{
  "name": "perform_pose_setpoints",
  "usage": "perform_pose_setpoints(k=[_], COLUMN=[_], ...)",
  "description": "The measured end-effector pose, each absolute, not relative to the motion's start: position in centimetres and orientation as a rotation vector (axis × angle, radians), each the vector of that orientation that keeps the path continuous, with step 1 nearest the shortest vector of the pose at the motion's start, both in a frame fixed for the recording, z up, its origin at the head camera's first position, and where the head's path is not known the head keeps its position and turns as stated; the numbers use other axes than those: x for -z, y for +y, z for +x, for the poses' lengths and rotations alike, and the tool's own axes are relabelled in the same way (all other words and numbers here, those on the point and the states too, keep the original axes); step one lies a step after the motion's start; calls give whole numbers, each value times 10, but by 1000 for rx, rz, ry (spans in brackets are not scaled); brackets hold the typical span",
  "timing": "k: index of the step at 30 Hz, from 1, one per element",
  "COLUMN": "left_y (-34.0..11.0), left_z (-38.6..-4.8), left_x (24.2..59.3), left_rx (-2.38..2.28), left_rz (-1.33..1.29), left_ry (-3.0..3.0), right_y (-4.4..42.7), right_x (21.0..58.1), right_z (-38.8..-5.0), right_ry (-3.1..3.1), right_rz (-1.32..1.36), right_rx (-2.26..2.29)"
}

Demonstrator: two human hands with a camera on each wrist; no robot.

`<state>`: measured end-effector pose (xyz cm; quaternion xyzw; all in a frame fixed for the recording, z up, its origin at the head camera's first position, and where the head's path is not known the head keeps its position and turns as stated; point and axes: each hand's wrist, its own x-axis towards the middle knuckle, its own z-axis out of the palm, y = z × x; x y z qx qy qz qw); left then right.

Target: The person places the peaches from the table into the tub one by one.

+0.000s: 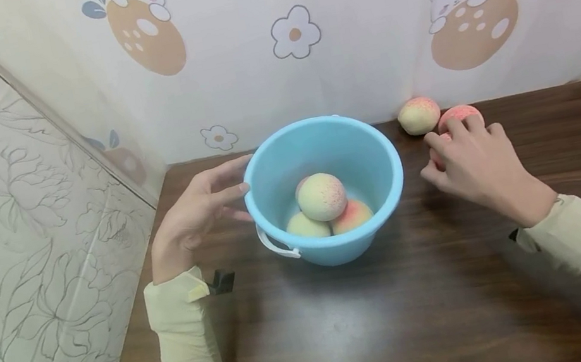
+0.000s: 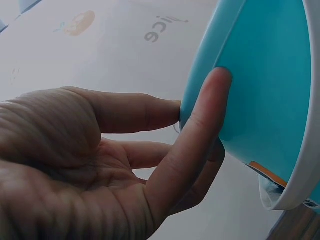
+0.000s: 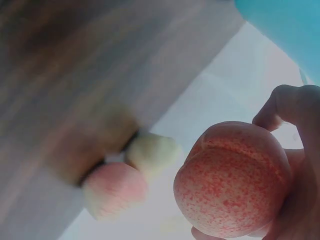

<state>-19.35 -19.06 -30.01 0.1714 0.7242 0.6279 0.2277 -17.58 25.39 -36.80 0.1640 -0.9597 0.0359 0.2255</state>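
Note:
A light blue bucket (image 1: 337, 252) stands on the table with several peaches (image 1: 322, 197) inside, a yellowish one on top. My left hand (image 1: 192, 213) touches the bucket's left side. In the left wrist view, extended fingers of the left hand (image 2: 105, 170) rest against the outer wall of the bucket (image 2: 265, 75). To the right of the bucket, my right hand (image 1: 478, 165) holds a peach (image 1: 438, 151), partly hidden by the fingers. The right wrist view shows this red-speckled peach (image 3: 232, 185) gripped between thumb and fingers of the right hand (image 3: 302, 192).
Two more peaches lie by the wall, a yellowish one (image 1: 418, 116) and a pink one (image 1: 460, 116) just behind my right hand. The dark wooden table (image 1: 350, 331) meets a patterned wall (image 1: 244, 41) at the back. A white handle (image 1: 276, 246) hangs at the bucket's left.

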Motion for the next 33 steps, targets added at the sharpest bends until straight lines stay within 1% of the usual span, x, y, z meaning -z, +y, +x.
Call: perform_pose_setpoints(k=[6, 14, 19, 24, 33], left_y=[-195, -193, -189, -189, -185], left_z=[-192, -190, -190, -188, -186], left_x=[304, 307, 308, 312, 314], left_rx=[-1734, -1778, -1801, -1868, -1932], left_rz=[446, 397, 402, 362, 307], left_ry=[2025, 2055, 2043, 1996, 1968], right_y=[248, 239, 230, 217, 198], right_x=[344, 301, 279, 265, 251], right_z=[-174, -171, -171, -169, -172], right_ry=[-2615, -2619, -2582, -2582, -2484], right_rz=[444, 448, 511, 586, 766], right_rx=[-135, -220, -240, -256, -318])
